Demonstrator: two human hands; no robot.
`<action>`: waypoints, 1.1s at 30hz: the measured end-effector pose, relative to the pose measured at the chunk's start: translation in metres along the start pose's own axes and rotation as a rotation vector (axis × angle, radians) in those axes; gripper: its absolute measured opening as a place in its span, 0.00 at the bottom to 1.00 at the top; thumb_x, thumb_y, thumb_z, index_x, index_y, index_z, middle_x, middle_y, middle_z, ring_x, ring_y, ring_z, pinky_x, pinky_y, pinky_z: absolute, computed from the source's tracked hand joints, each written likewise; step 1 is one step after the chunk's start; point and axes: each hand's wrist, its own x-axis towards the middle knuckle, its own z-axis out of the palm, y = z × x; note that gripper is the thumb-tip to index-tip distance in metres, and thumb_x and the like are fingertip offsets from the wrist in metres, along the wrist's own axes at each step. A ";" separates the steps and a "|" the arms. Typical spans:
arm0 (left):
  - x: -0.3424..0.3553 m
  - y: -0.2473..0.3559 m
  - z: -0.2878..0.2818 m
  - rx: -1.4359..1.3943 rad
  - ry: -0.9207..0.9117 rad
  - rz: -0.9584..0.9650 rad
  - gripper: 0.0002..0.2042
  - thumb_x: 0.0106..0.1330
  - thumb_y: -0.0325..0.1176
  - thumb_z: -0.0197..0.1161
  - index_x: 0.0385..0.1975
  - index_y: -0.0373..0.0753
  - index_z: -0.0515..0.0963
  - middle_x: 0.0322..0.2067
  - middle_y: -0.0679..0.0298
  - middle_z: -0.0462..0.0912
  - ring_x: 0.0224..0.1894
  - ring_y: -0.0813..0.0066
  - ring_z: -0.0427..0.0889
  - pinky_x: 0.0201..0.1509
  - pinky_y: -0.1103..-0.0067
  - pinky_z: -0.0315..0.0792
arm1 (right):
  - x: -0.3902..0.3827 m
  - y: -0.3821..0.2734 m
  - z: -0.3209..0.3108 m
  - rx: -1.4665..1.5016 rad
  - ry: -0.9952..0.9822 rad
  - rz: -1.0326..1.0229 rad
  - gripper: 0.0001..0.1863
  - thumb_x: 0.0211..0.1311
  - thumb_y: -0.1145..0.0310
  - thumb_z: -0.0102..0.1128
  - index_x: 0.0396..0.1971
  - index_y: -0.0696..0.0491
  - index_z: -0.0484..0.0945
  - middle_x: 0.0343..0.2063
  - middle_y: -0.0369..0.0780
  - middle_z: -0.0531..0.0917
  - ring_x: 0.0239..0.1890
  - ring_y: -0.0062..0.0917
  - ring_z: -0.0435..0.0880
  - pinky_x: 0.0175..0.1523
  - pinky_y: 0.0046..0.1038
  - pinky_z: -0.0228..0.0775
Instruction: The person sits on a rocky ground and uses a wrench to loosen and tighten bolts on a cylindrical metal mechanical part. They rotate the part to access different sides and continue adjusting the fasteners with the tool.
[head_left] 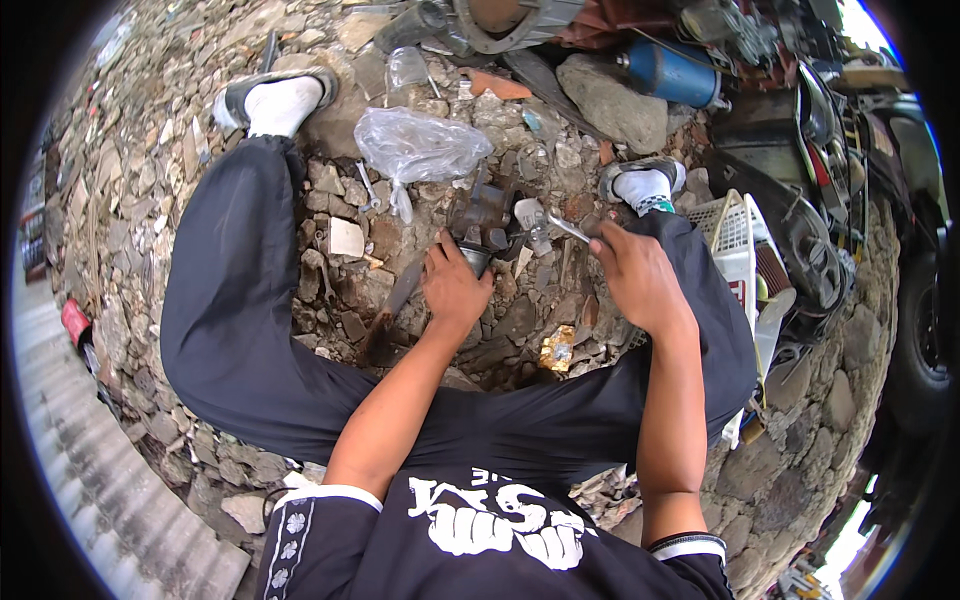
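My left hand [455, 285] is closed around a dark, round metal part [475, 258] on the stony ground between my legs. Just beyond it sits a blocky, dark brown metal piece [480, 207]; whether the two are joined I cannot tell. In my right hand [640, 280] is a hammer [570, 226] with a silver handle, its pale head just right of the metal parts. A knotted clear plastic bag [420, 145] lies beyond my left hand, and a small combination wrench [368, 187] rests beside it.
Rubble surrounds me, with a large rock [612, 105] ahead. Near my right leg stands a white plastic basket [735, 230] with parts in it. A blue cylinder [675, 73] and motorcycle parts [815, 260] fill the right side. Corrugated sheeting [120, 470] edges the left.
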 end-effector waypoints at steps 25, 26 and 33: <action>0.000 -0.006 -0.001 0.001 0.038 0.063 0.51 0.59 0.49 0.76 0.73 0.23 0.53 0.59 0.41 0.70 0.61 0.42 0.74 0.63 0.58 0.74 | -0.035 -0.033 0.148 0.409 0.029 0.296 0.09 0.79 0.68 0.48 0.47 0.59 0.69 0.27 0.60 0.81 0.34 0.63 0.80 0.39 0.57 0.66; 0.001 -0.007 0.001 0.001 0.037 0.067 0.51 0.60 0.49 0.75 0.73 0.23 0.53 0.59 0.41 0.70 0.61 0.42 0.74 0.62 0.58 0.75 | -0.031 -0.032 0.157 0.429 0.048 0.267 0.08 0.79 0.69 0.48 0.46 0.59 0.69 0.26 0.60 0.80 0.34 0.64 0.80 0.38 0.56 0.66; 0.011 -0.011 -0.011 -0.122 -0.044 0.081 0.48 0.64 0.51 0.72 0.72 0.21 0.57 0.60 0.38 0.69 0.64 0.39 0.72 0.64 0.59 0.75 | 0.000 -0.017 0.188 0.612 0.105 0.227 0.12 0.82 0.64 0.45 0.42 0.58 0.71 0.25 0.54 0.80 0.31 0.59 0.80 0.36 0.51 0.66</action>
